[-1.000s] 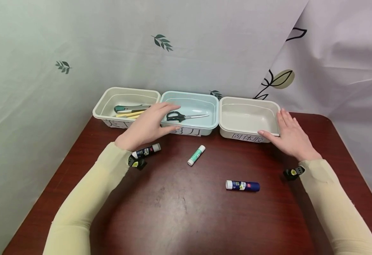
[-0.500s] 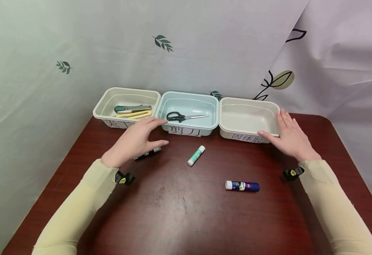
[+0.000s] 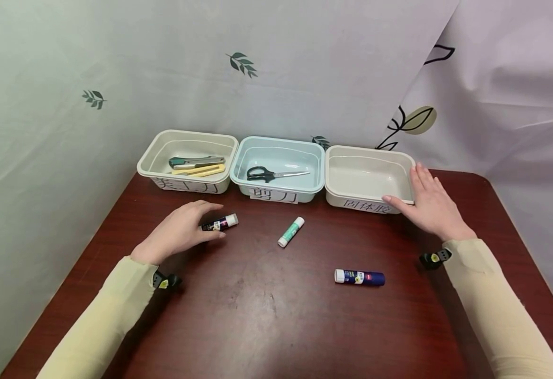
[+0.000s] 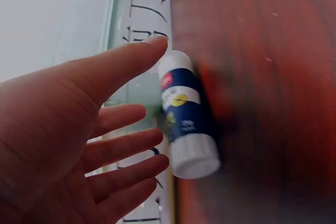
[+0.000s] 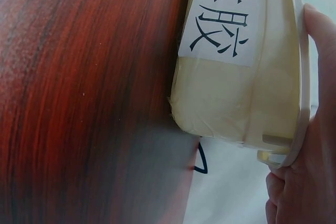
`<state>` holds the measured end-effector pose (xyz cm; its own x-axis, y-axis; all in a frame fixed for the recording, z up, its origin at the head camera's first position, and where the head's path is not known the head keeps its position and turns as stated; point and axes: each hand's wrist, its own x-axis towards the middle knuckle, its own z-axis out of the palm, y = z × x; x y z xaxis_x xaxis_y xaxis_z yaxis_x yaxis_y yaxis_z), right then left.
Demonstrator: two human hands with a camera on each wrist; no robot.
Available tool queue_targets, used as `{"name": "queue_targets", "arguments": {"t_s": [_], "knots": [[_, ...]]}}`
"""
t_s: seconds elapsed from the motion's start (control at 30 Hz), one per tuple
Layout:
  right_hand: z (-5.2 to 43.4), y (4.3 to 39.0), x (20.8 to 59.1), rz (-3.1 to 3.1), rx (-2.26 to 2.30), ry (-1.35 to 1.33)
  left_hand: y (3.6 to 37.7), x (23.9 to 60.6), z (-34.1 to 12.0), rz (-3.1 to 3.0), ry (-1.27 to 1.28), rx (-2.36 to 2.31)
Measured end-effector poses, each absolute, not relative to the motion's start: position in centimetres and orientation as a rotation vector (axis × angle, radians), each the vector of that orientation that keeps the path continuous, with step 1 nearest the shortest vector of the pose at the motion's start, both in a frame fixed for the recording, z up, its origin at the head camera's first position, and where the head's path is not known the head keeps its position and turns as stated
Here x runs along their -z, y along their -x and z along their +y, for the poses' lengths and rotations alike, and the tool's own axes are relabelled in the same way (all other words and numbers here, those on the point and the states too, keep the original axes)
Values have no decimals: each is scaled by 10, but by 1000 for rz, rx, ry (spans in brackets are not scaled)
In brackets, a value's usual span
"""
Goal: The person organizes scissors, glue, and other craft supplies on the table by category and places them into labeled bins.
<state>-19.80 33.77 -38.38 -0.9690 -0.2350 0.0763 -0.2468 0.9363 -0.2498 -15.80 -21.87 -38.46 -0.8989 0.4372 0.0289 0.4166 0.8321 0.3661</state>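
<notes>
On the dark red desk (image 3: 267, 316), near its left side, I see my left hand (image 3: 177, 231) lying over a dark blue glue stick (image 3: 220, 222), fingers fairly straight and spread; the wrist view shows the fingertips (image 4: 152, 45) beside the glue stick (image 4: 184, 114), not curled round it, so nothing is gripped. My right hand (image 3: 430, 202) rests open against the right end of the cream tub (image 3: 368, 202), thumb along its labelled front wall and fingers flat on its side rim (image 5: 302, 77). Left of that tub stands a pale blue tub (image 3: 276, 196) holding scissors (image 3: 271, 173), then another cream tub (image 3: 186, 184) with utility knives (image 3: 195, 164). A green-and-white glue stick (image 3: 291, 231) lies mid-desk, and another blue one (image 3: 359, 277) sits nearer me.
</notes>
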Motion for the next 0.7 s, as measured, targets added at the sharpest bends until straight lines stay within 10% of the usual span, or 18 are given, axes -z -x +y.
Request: {"name": "queue_targets", "arguments": {"t_s": [0.7], "knots": [[338, 198, 384, -3047, -398, -374, 157, 406, -229, 2975, -716, -649]]}}
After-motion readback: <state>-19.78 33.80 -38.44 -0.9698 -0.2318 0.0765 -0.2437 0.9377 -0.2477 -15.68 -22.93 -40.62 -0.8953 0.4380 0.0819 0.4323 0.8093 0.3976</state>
